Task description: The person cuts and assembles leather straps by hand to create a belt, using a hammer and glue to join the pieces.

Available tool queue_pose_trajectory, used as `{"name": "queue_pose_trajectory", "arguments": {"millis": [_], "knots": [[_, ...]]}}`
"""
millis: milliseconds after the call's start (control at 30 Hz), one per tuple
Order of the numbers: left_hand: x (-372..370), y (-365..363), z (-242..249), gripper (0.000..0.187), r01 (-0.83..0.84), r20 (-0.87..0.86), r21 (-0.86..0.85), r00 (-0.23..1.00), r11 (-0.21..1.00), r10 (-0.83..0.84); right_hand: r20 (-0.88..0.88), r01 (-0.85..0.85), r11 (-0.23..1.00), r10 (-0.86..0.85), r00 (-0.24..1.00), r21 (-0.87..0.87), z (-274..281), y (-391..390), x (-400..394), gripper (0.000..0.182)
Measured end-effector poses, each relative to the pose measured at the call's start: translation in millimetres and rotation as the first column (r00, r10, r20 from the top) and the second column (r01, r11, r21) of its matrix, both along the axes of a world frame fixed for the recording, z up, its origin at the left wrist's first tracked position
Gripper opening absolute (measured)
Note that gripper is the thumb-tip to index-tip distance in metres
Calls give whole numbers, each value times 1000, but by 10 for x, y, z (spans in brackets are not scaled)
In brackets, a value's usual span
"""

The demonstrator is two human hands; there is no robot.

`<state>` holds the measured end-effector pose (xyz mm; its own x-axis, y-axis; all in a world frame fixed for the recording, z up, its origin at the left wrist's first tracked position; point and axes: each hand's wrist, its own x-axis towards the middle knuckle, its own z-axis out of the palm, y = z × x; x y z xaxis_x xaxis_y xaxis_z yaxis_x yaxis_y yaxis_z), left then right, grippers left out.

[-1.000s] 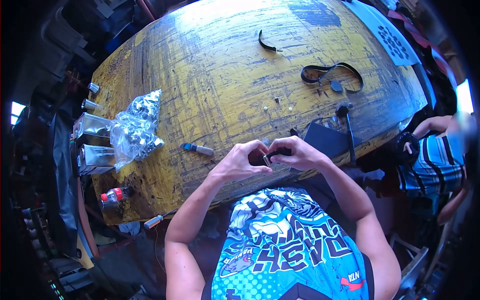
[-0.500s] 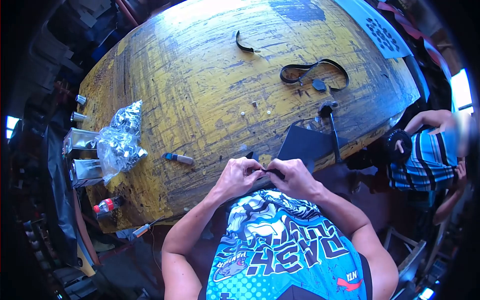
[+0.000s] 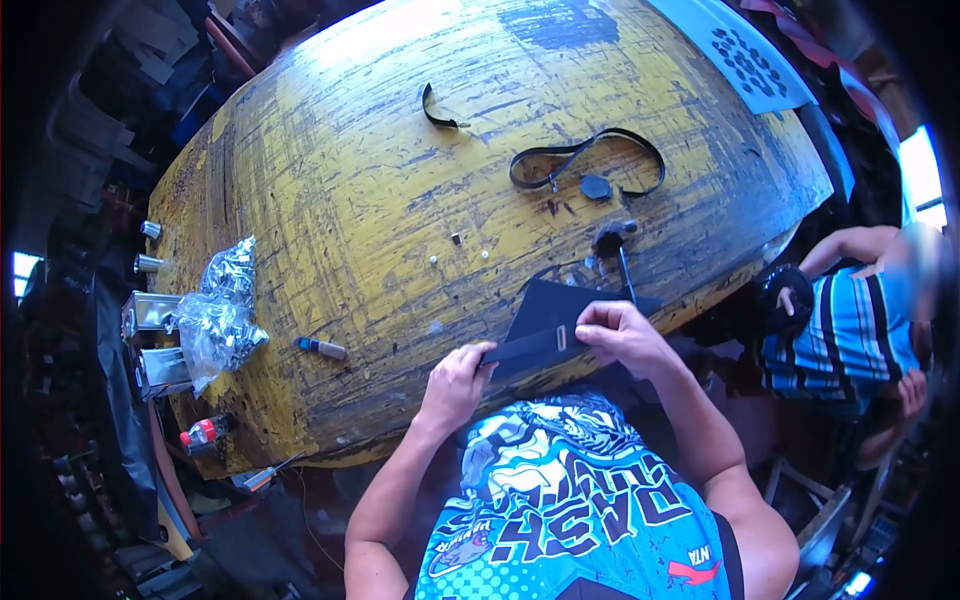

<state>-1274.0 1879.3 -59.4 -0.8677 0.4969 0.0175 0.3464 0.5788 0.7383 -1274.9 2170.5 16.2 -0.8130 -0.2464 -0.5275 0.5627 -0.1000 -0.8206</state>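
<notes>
A short black strap (image 3: pixel 525 348) with a small metal loop (image 3: pixel 562 338) near its right end is stretched between my hands, above the table's near edge. My left hand (image 3: pixel 462 378) is closed on the strap's left end. At the right end my right hand (image 3: pixel 610 332) has its fingers pinched together beside the metal loop; what they grip is too small to make out. Under the strap lies a dark flat sheet (image 3: pixel 545 305). Behind my right hand is a hammer (image 3: pixel 614 240), its handle partly hidden.
On the yellow table (image 3: pixel 350 200) are a long looped strap (image 3: pixel 655 160), a short strap (image 3: pixel 430 108), a dark disc (image 3: pixel 596 187), a cutter (image 3: pixel 320 348), bags of metal pieces (image 3: pixel 220 320), tins (image 3: pixel 160 368) and a bottle (image 3: pixel 203 434). A person (image 3: pixel 850 320) is at the right.
My hands were close together and have moved apart, with the strap now stretched between them. The view has shifted, so the things on the table appear further left.
</notes>
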Motion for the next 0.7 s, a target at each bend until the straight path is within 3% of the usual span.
{"name": "queue_pose_trajectory", "arguments": {"millis": [33, 67, 167, 200, 333, 433, 567, 600, 700], "knots": [[21, 56, -26, 27, -25, -105, -101, 994, 995, 14, 84, 17, 990, -5, 996, -139, -43, 55, 7, 11], [32, 110, -11, 27, -19, -124, -173, 992, 985, -3, 86, 24, 987, -10, 996, -161, -75, 99, -3, 12], [77, 174, 104, 28, -65, -143, -132, 989, 989, 45, 118, 60, 993, -48, 992, -99, -110, 209, -97, 13], [85, 139, 114, 31, -35, -113, -112, 993, 993, 22, 97, 43, 994, -34, 995, -99, -130, 222, -97, 13], [169, 13, 12, 33, -222, 315, 167, 935, 961, 162, 48, -17, 999, 20, 999, -42, -7, 94, -49, 13], [217, -88, -225, 30, -363, 375, 279, 893, 889, 247, 60, -2, 993, 9, 998, -119, -27, -96, 81, 14], [305, -239, -352, 23, -456, 274, 338, 885, 824, 377, 45, -18, 987, 25, 999, -162, 98, -624, 321, 13], [320, -246, -413, 21, -501, 228, 416, 865, 759, 446, 47, -33, 982, 43, 998, -188, 98, -776, 388, 13], [322, -331, -438, 18, -524, -318, 192, 767, 830, 557, 42, -68, 976, 78, 996, -209, 122, -1249, 529, 12]]}}
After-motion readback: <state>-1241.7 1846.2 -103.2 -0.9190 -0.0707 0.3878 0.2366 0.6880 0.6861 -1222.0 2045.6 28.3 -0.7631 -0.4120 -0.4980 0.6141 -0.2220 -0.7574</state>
